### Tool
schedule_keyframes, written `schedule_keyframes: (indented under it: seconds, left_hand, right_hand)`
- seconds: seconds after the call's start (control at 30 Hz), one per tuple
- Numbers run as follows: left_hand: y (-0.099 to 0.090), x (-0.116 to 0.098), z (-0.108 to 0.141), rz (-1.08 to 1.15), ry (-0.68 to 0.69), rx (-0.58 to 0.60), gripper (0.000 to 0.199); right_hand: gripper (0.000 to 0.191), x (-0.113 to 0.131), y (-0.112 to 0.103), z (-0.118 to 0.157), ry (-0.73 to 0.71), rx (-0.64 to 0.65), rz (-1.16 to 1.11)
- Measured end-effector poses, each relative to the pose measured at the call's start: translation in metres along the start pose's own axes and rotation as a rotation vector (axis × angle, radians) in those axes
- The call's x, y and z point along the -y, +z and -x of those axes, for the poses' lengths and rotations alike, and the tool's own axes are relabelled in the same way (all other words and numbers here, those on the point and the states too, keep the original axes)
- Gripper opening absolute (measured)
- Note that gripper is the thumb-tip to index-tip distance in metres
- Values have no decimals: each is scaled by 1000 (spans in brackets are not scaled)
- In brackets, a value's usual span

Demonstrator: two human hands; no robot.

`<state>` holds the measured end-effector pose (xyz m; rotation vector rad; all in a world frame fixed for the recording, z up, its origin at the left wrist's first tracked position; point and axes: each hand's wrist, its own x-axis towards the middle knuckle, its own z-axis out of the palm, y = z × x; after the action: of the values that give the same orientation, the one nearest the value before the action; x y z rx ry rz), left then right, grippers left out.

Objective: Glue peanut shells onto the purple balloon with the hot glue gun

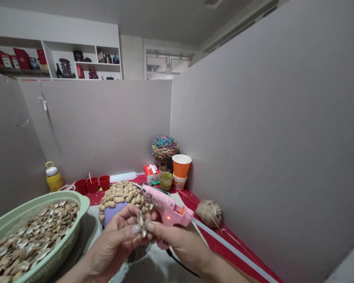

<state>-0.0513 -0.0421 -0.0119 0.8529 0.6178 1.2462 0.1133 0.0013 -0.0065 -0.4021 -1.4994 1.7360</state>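
A peanut shell half [141, 224], its hollow side showing, is pinched between the fingertips of both hands. My left hand [119, 234] grips its left side with thumb and fingers. My right hand [172, 236] holds its right side with the thumb, and also has the pink glue gun [162, 202] in its grasp. The gun's nozzle points up and left, and an orange light glows on its body. Just behind my hands stands a purple rounded form [113, 212], its upper part covered with peanut shells [122, 192].
At the left, a green basket [84, 202] holds many shells. Red cups [92, 184], a yellow bottle [54, 181] and glue sticks [123, 177] stand behind. Farther right are a colourful tree model [164, 148], an orange cup [181, 167] and a twine ball [209, 213]. Grey partitions enclose the table.
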Motion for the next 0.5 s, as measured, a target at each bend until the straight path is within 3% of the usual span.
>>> schedule_keyframes:
  seconds: [0.17,0.23,0.33,0.43,0.5]
  left_hand:
    - [0,-6,-1,17,19,-3,30]
    - [-3,0,-2,-7,49,2,32]
    - [-14,23,-8,-108,38,97,40]
    - [-26,50,-17,-252,-142,168,41]
    - [-34,62,-24,-293,-187,180,47]
  right_hand:
    - [37,-15,-12,-10,35,-45,-95]
    - [39,-14,-24,-20,-7,-141,-44]
    - [41,-6,-50,-46,-140,-401,90]
    - [46,4,-76,-77,-272,-575,95]
    - [50,5,-87,-92,-326,-636,92]
